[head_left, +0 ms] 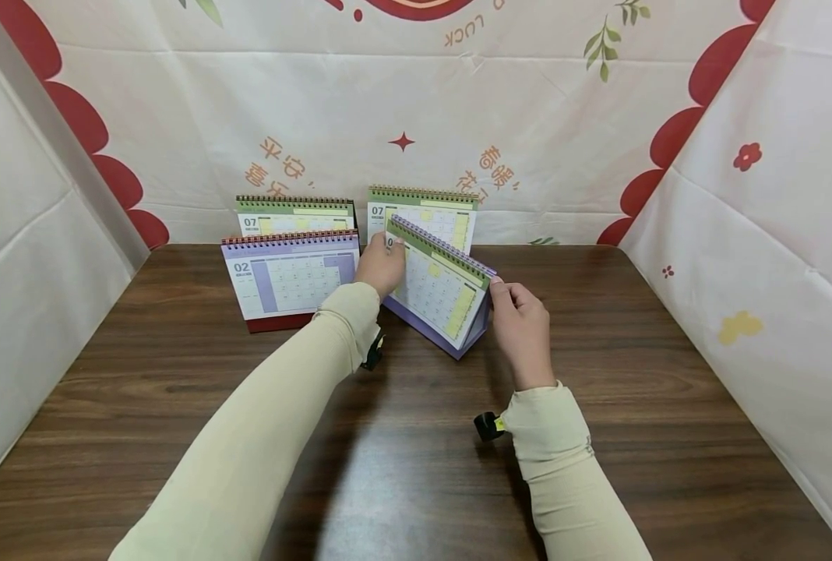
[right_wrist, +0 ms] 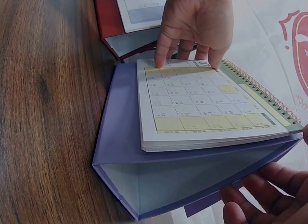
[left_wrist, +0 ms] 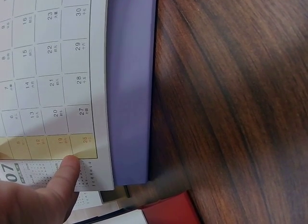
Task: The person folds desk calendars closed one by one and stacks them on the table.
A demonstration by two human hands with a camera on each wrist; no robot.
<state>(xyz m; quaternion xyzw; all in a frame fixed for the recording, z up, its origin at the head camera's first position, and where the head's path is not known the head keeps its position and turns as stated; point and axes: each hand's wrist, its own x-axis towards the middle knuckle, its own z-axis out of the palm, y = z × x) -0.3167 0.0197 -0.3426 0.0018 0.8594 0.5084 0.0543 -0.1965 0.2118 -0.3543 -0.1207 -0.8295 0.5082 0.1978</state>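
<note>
A desk calendar with a purple base, a green page header and a spiral binding [head_left: 430, 292] stands at an angle on the table. My left hand [head_left: 381, 267] grips its left end; in the left wrist view a fingertip of the left hand [left_wrist: 38, 200] presses on the page near the "07". My right hand [head_left: 523, 331] holds the upper right corner, thumb by the spiral. In the right wrist view the right hand's fingers [right_wrist: 262, 195] lie along the back panel of the purple calendar [right_wrist: 120, 113]. The base's hollow end shows there.
To the left stands a red-based calendar [head_left: 293, 284] showing "02". Behind it is a green-headed calendar [head_left: 293, 209], and another green-headed one [head_left: 423, 199] stands behind the held calendar. A printed white cloth [head_left: 528, 101] hangs behind the brown wooden table [head_left: 633, 351].
</note>
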